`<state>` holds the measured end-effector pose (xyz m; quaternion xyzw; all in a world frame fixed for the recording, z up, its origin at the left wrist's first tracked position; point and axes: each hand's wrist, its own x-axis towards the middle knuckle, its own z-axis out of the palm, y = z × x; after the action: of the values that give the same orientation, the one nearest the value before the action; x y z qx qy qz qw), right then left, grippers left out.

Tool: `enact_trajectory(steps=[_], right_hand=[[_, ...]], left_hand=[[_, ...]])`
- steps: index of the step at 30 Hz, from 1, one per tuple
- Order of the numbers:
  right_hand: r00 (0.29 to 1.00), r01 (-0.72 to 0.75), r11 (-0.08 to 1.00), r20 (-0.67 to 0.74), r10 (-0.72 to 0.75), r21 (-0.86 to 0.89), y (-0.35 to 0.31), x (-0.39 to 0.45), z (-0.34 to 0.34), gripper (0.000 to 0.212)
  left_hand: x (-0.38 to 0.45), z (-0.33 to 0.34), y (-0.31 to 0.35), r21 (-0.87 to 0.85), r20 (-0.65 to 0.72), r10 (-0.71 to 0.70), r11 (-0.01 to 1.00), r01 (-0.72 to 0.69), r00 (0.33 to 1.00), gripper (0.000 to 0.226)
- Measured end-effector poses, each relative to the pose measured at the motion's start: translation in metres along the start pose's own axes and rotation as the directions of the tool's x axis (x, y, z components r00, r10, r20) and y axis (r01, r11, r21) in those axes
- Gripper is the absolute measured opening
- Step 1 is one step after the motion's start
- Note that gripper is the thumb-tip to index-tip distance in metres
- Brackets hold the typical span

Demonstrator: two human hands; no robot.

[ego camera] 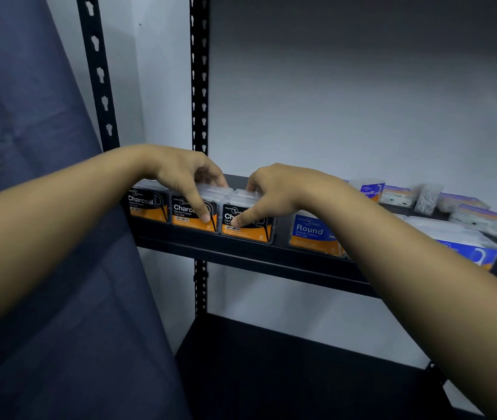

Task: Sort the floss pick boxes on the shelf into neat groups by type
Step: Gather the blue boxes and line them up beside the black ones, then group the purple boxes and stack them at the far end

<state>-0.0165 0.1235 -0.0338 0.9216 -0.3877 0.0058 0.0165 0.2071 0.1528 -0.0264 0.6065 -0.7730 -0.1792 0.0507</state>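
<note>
The left hand (185, 177) grips the middle Charcoal box (194, 213), fingers curled over its clear lid and thumb pressed on the front label; the right hand (274, 189) grips the right Charcoal box (248, 221) the same way, thumb on the label, fingers over the top. Both boxes stand at the front edge of the shelf (241, 256), just beside each other; a third Charcoal box (148, 204) stands just left of them, so the black-and-orange group looks nearly formed. The step in hand seems to be squaring this row; the next move likely calls for nudging the two held boxes flush with the third and in line with the edge, then letting go without tipping them.

To the right, near but apart, stands a blue Round box (313, 233), partly behind the right forearm; more blue boxes (459, 237) lie beyond it, and further back a Smooth box (371, 190) and loose, blurred packs (477, 216) lie unsorted; these appear to remain to be grouped. The black upright (199, 86) rises behind the left hand; a blue cloth (28, 177) hangs at left.
</note>
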Motion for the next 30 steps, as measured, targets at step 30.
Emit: enact_trajectory(steps=[30], right_hand=[[0.904, -0.39, 0.912, 0.245, 0.352, 0.129, 0.204, -0.069, -0.085, 0.053]], left_hand=[[0.149, -0.012, 0.208, 0.01, -0.078, -0.106, 0.994, 0.107, 0.991, 0.034]])
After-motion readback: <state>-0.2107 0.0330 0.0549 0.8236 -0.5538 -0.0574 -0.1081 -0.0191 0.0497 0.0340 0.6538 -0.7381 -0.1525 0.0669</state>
